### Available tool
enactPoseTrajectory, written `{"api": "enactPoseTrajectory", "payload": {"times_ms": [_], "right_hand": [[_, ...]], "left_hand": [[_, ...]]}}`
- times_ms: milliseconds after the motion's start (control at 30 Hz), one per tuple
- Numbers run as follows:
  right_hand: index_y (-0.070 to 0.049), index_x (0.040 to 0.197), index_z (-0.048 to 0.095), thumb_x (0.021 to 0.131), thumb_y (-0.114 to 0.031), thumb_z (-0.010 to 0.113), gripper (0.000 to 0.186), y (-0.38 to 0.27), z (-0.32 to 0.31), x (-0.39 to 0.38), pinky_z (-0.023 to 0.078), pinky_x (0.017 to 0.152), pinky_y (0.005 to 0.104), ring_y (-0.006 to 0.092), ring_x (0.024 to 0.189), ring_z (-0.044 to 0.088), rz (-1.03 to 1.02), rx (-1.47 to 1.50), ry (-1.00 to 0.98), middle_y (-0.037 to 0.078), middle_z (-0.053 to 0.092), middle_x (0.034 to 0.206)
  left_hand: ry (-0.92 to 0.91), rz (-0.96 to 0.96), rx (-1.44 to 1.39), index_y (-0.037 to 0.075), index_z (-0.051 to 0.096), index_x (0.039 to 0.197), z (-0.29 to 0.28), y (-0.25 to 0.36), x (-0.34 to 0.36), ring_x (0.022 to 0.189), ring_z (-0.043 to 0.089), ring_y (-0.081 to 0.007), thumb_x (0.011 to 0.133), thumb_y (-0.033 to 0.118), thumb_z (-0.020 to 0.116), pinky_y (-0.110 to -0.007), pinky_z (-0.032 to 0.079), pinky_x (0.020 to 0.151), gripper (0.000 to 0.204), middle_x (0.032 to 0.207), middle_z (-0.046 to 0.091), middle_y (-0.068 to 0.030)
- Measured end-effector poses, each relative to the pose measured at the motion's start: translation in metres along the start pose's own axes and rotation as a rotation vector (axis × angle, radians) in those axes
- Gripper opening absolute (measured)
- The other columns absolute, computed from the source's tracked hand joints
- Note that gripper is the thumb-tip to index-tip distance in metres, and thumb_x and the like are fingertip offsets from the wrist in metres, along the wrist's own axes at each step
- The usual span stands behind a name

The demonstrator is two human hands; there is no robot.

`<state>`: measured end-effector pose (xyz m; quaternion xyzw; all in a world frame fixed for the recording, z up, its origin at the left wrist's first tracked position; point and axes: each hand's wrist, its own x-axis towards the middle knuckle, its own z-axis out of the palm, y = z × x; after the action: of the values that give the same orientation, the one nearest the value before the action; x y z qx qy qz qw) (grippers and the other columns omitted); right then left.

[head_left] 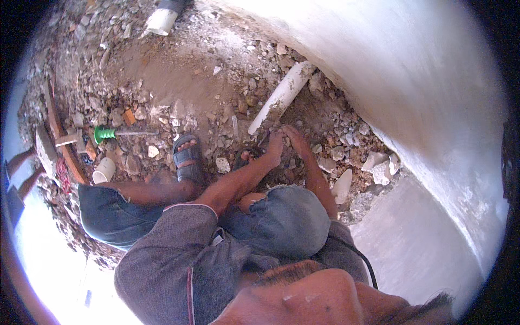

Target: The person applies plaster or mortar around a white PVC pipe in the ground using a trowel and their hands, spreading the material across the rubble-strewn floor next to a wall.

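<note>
A white pipe (pixel 283 95), smeared with soil, lies slanted on the rubble beside the wall. Just below its near end my left hand (pixel 273 145) is closed around something dark and small that I cannot make out. My right hand (pixel 294 139) is right beside it, fingers curled down at the soil by the pipe end; what they hold, if anything, is hidden. My sandaled foot (pixel 188 162) rests on the dirt to the left, and my other foot is partly hidden behind my left forearm.
A chisel with a green guard (pixel 105 134), a hammer (pixel 67 139), a wooden plank (pixel 74 163) and a white cup (pixel 104 170) lie left. Another pipe end (pixel 161 21) is at the top. A curved white wall (pixel 428 92) bounds the right. Another person's legs (pixel 21 179) show at the left edge.
</note>
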<state>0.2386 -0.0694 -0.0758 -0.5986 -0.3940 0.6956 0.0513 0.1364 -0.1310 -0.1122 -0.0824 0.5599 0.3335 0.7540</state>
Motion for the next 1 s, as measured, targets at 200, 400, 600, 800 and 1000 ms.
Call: {"api": "enactPoseTrajectory", "payload": {"times_ms": [200, 400, 600, 800, 1000], "right_hand": [[-0.007, 0.124, 0.050, 0.089, -0.048, 0.043, 0.054, 0.020, -0.013, -0.051, 0.032, 0.100, 0.0353, 0.0217, 0.117, 0.044, 0.118, 0.315, 0.408, 0.010, 0.048, 0.128], [-0.010, 0.124, 0.046, 0.090, -0.048, 0.041, 0.051, 0.000, -0.016, -0.035, 0.049, 0.078, 0.0393, 0.0212, 0.095, 0.056, 0.261, 0.663, 0.202, 0.005, 0.058, 0.110], [-0.007, 0.126, 0.043, 0.089, -0.052, 0.039, 0.058, -0.302, 0.173, 0.039, 0.045, 0.084, 0.0412, 0.0241, 0.104, 0.052, 0.021, 0.448, -0.329, 0.011, 0.052, 0.119], [-0.014, 0.127, 0.030, 0.081, -0.056, 0.049, 0.065, -0.622, 0.354, -0.070, 0.045, 0.064, 0.0419, 0.0266, 0.094, 0.042, -0.649, 0.341, -0.558, 0.011, 0.034, 0.116], [0.000, 0.127, 0.045, 0.093, -0.039, 0.044, 0.052, -0.489, 0.238, -0.028, 0.044, 0.094, 0.0375, 0.0281, 0.112, 0.052, -1.042, -0.203, -0.727, 0.016, 0.051, 0.124]], "left_hand": [[0.098, 0.211, 0.497, 0.007, 0.055, 0.100, 0.066, 0.019, -0.041, 0.086, 0.052, -0.0239, 0.091, 0.034, 0.045, -0.040, 0.043, 0.075, 0.030, 0.098, 0.055, -0.0126], [0.048, 0.157, 0.512, 0.003, 0.059, 0.105, 0.059, 0.055, -0.041, 0.097, 0.058, -0.0341, 0.086, 0.037, 0.050, -0.045, 0.048, 0.081, 0.040, 0.107, 0.061, -0.0156], [0.294, 0.649, 1.577, 0.006, 0.062, 0.102, -0.095, 0.344, -0.092, 0.090, 0.062, -0.0302, 0.086, 0.030, 0.048, -0.046, 0.049, 0.078, 0.032, 0.098, 0.064, -0.0163], [0.742, 1.499, 0.016, 0.004, 0.040, 0.122, -0.202, 0.603, -0.394, 0.109, 0.047, -0.0296, 0.085, 0.039, 0.054, -0.044, 0.039, 0.089, 0.053, 0.118, 0.046, -0.0180], [0.730, 1.526, -0.146, -0.002, 0.029, 0.133, -0.209, 0.533, -0.266, 0.117, 0.042, -0.0281, 0.085, 0.037, 0.059, -0.038, 0.039, 0.092, 0.068, 0.129, 0.041, -0.0214]]}}
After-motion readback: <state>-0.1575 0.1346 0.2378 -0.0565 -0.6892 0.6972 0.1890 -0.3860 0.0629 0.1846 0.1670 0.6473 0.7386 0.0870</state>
